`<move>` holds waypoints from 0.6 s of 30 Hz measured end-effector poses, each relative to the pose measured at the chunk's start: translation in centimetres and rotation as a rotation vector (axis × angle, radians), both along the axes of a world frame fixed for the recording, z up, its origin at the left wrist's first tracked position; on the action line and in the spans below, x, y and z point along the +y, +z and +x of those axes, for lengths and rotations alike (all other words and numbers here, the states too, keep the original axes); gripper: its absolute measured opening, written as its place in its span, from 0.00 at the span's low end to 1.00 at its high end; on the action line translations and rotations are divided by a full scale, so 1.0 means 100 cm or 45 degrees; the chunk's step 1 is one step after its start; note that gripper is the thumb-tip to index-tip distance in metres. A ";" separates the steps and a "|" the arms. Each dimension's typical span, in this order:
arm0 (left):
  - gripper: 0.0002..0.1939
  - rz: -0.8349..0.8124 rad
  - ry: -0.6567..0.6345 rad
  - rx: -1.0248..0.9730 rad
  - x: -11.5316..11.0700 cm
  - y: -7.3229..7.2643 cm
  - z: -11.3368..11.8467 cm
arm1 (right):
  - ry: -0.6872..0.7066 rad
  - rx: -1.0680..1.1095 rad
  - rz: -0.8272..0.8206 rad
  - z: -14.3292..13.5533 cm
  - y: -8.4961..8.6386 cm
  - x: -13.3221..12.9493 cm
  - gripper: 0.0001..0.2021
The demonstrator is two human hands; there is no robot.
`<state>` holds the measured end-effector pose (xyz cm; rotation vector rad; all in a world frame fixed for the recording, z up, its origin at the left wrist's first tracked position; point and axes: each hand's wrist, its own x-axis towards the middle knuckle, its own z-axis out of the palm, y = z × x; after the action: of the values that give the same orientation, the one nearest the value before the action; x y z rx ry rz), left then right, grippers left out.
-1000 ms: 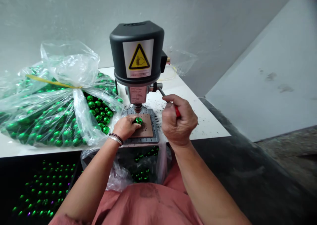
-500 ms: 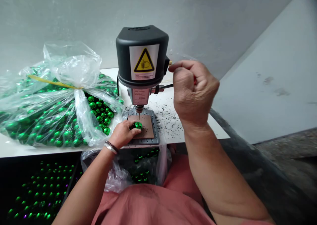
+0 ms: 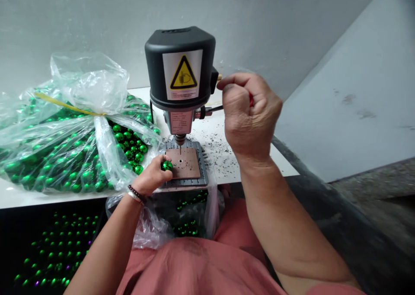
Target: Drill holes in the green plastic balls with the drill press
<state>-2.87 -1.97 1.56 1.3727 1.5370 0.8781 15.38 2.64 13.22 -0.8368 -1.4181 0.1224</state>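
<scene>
A shiny green ball (image 3: 167, 165) is pinched between the thumb and fingers of my left hand (image 3: 152, 174), at the left edge of a brown square board (image 3: 189, 165). The board lies on the grey base of a small drill press (image 3: 180, 70) with a black cover and a yellow warning label. A thin drill bit (image 3: 180, 149) points down over a small hole in the board. To the right of the black cover, my right hand (image 3: 251, 113) is closed round a red handle end (image 3: 250, 99), mostly hidden by the fingers.
On the left of the white table (image 3: 285, 165), a clear plastic bag (image 3: 94, 91) holds several green balls. Dark shavings lie right of the base. Below are a black tray (image 3: 19, 226) with green balls and another open bag (image 3: 212, 217).
My left hand has moved left with the green ball, from under the drill bit to the board's left edge, uncovering the hole. My right hand keeps its grip; the view has shifted slightly.
</scene>
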 end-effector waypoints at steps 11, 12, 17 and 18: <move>0.21 0.269 0.074 0.237 0.009 -0.016 0.002 | -0.005 -0.031 -0.016 0.002 0.005 0.004 0.09; 0.19 0.285 0.065 0.238 0.010 -0.017 0.003 | 0.005 -0.040 -0.031 0.003 0.008 0.006 0.09; 0.18 0.300 0.019 0.401 0.016 -0.020 0.012 | 0.007 -0.102 -0.138 0.006 0.021 0.015 0.12; 0.19 0.304 0.001 0.469 0.015 -0.020 0.013 | 0.007 -0.114 -0.148 0.006 0.023 0.016 0.12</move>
<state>-1.55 -0.45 -0.43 1.7844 1.7476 0.8637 16.01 4.23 15.49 -0.9440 -1.5087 0.1751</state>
